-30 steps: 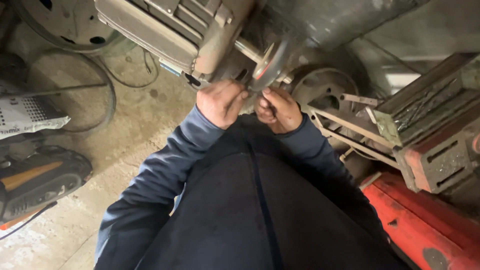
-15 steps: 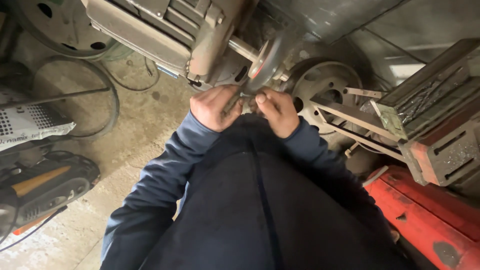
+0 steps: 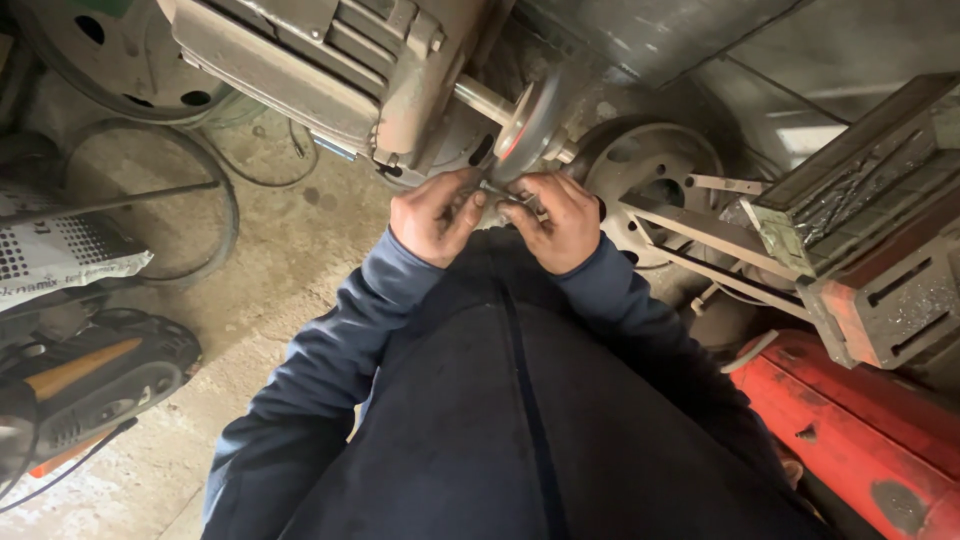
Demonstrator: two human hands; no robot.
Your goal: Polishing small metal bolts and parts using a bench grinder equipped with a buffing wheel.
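— Left hand [image 3: 432,216]?
— Curled narrow, fingers pinched on one end of a small metal piece [image 3: 503,192]. Thumb pressed on top, knuckles turned up toward the camera.

— Right hand [image 3: 560,222]?
— Closed too, gripping the other end of the same metal piece. Fingers folded tight, back of the hand up.

— And the piece itself?
— Thin, grey, held level between both hands, pressed against the lower edge of the grinding wheel [image 3: 527,125]. Mostly hidden by fingers; exact shape impossible to tell.

— Wheel mounted where?
— On a short shaft [image 3: 484,99] sticking out of a dusty grey motor housing [image 3: 330,70], just above the hands. Wheel seen nearly edge-on, tilted.

— Around that?
— Right of the wheel, a round metal hub [image 3: 650,165] with holes, close behind the right hand. Farther right, a rusty metal block [image 3: 880,290] with slots and a framework of angle bars [image 3: 700,235]. Below those, a red painted machine part [image 3: 850,430], chipped.

— Left side?
— Bare concrete floor [image 3: 290,240], a dark hoop [image 3: 215,190] lying flat, a printed white sack [image 3: 60,260], and a black and orange tool [image 3: 90,375] with a cable.

— Clothing?
— Dark blue sleeves and jacket [image 3: 500,420] filling the lower middle of the view.
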